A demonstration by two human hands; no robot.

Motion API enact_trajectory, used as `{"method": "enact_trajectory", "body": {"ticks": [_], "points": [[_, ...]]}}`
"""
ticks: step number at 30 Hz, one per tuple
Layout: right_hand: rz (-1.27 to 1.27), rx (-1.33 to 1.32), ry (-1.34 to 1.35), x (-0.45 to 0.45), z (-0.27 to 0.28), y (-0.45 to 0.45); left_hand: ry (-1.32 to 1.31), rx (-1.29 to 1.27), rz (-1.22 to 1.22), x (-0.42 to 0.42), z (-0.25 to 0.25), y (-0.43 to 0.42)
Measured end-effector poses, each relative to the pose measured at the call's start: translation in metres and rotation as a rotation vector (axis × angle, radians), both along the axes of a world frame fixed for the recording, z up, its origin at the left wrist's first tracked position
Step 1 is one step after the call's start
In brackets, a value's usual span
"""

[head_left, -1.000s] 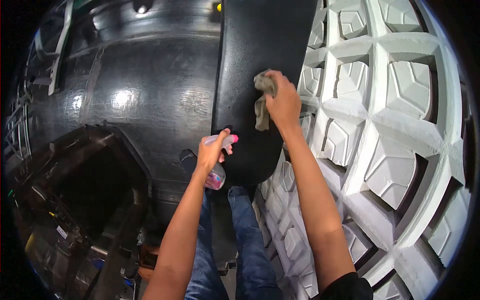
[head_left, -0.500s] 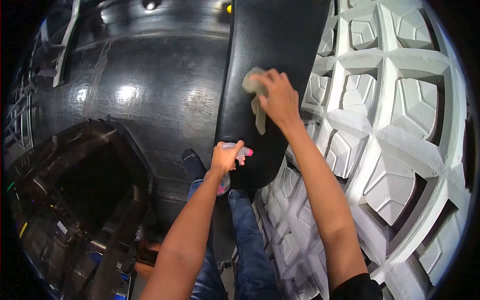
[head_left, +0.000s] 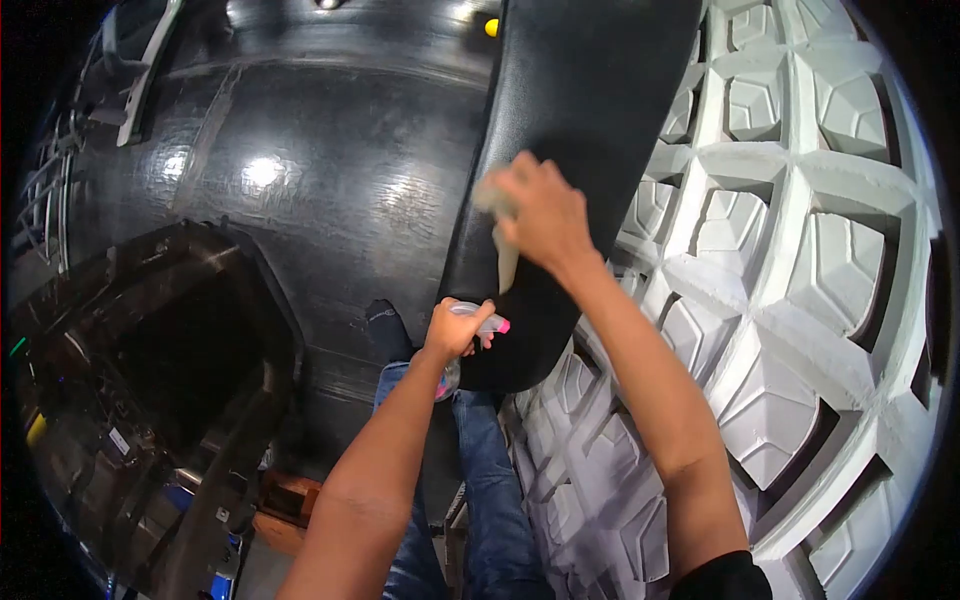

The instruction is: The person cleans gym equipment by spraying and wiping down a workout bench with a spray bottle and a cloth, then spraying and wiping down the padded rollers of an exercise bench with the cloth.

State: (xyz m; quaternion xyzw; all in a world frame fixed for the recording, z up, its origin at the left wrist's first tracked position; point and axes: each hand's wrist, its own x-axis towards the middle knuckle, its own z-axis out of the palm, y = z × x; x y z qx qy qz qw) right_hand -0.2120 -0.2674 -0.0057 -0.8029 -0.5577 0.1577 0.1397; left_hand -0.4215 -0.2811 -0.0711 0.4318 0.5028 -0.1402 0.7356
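The right hand [head_left: 548, 215] is a blur, partly hiding its cloth [head_left: 507, 266]; the left hand [head_left: 455, 328] and forearm [head_left: 385, 440] cover most of what's probably a spray bottle [head_left: 491, 323]. The black pad's [head_left: 600, 90] far end is cut off.

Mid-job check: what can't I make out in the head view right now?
Spray bottle, head view: body mostly hidden by the left hand and forearm.
Cloth, head view: blurred, partly covered by the right hand.
Black padded surface, head view: far end cut off by the top edge.
White label, head view: too small to read.
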Motion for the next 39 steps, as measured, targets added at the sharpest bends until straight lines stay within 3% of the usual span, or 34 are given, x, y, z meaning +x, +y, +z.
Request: {"method": "enact_trajectory", "body": {"ticks": [2, 5, 10, 17, 18, 20, 27, 31, 34, 39], "points": [[-0.124, 0.070, 0.008, 0.018, -0.001, 0.023, 0.017, -0.001, 0.020, -0.001, -0.001, -0.002], [-0.034, 0.005, -0.020, -0.005, 0.000, 0.027, 0.030, -0.008, 0.022, -0.003, -0.001, -0.002], [0.454, -0.162, 0.010, -0.075, -0.025, -0.004, -0.030, 0.061, 0.073, -0.010, -0.011, -0.007], [0.274, -0.298, -0.387, -0.022, -0.017, 0.099, -0.010, -0.083, 0.038, -0.008, -0.007, -0.001], [0.279, -0.295, -0.384, -0.023, -0.019, 0.107, -0.006, -0.080, 0.043, -0.007, -0.004, 0.000], [0.358, -0.597, -0.352, -0.030, -0.023, 0.121, -0.012, -0.004, -0.010, -0.006, 0.002, 0.002], [0.651, -0.765, -0.174, -0.124, -0.060, 0.057, -0.111, 0.019, 0.038, -0.013, -0.006, -0.002], [0.734, -0.577, -0.136, -0.115, -0.044, 0.028, -0.177, 0.028, 0.037, -0.017, -0.012, -0.008], [0.511, -0.369, -0.041, -0.073, -0.023, 0.026, -0.076, -0.009, 0.058, -0.006, 0.009, 0.002], [0.220, -0.187, -0.145, -0.048, -0.011, 0.027, -0.007, -0.037, -0.154, -0.006, 0.018, 0.006]]}}
